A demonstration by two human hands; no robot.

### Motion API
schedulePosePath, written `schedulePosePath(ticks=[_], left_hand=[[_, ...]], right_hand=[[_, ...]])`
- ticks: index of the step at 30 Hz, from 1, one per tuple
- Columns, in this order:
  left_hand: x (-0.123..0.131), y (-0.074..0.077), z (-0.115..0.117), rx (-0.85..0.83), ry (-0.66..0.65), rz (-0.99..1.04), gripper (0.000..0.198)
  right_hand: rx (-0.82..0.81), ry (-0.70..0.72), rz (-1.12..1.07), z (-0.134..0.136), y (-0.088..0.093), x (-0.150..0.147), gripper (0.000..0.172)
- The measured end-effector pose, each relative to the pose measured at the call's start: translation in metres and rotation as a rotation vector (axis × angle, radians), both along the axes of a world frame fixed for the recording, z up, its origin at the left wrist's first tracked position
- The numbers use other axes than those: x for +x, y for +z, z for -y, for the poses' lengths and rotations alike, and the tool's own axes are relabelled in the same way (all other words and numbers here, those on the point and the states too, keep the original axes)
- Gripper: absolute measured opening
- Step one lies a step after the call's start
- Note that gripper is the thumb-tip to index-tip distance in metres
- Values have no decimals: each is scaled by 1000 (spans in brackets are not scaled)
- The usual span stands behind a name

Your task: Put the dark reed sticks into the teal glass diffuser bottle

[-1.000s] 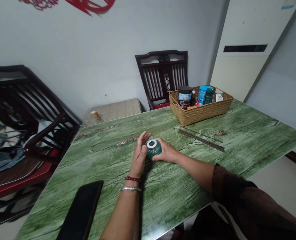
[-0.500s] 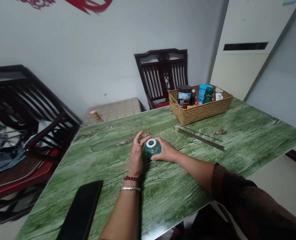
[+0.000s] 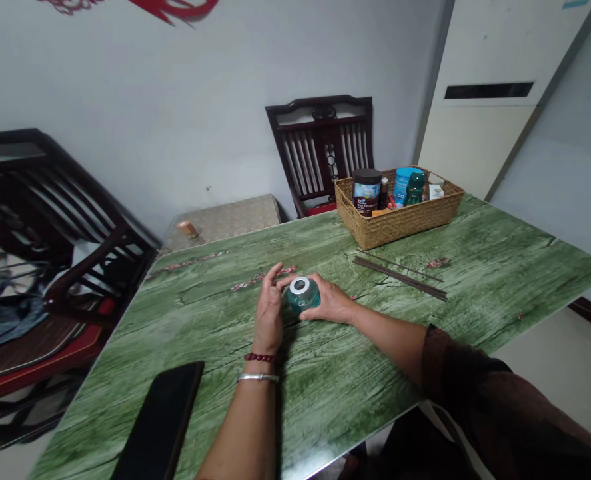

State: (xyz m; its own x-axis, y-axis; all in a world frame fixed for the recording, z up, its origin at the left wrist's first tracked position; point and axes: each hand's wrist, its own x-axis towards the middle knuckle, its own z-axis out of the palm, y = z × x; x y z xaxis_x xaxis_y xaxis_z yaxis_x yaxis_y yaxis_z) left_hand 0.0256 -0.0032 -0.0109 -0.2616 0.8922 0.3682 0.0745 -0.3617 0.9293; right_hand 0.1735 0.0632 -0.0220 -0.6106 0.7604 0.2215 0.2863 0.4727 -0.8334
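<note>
A small round glass diffuser bottle [image 3: 304, 299] with teal liquid inside and a white ring round its open neck stands near the middle of the green table. Wrapped about its right side is my right hand [image 3: 334, 301], thumb in front and fingers behind. On the bottle's left, my left hand [image 3: 269, 308] is upright with its fingers stretched out; a fingertip reaches toward the glass, and whether it touches I cannot tell. Thin dark diffuser sticks [image 3: 400, 278] lie on the table to the right, several bundled and at least one apart.
A wicker basket [image 3: 400, 230] holding jars and bottles stands at the table's [image 3: 200, 313] back right. Near the front left lies a black phone [image 3: 160, 420]. A light brown stopper-like piece [image 3: 187, 229] rests on a lower surface beyond the far edge. Dark wooden chairs [image 3: 325, 150] stand around.
Almost nothing differs. The view has shifted very slightly, and both hands and the bottle keep their places on the table.
</note>
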Motion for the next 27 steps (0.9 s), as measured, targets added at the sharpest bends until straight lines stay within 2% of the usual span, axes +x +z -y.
schedulePosePath(ticks=[4,9,11,14,18,20,23,25,27], left_hand=[[-3,-2,-1,80,48,46,57],[0,-1,0,-1,-108,-68,75],[2,1,-1,-24,-102,-85,71],[2,5,-5,17,9,7,58],[-16,6,-11,48,278,86,53],[-29,3,-12,-6,377,3,53],[-44,-2,-10,-110,482,-321,45],[-49,-5,-7,-138,521,-536,41],[-50,-7,-4,-146,531,-647,44]], right_hand=[[7,-10,28,0,1,0,78],[5,-6,27,0,-1,0,76],[2,-10,43,-1,-1,0,75],[23,-16,68,-1,-1,0,78],[30,-31,88,0,1,1,82],[26,-36,88,1,1,1,81],[25,-33,78,1,0,1,80],[29,-26,70,0,-2,1,80],[35,-23,63,0,-3,1,80]])
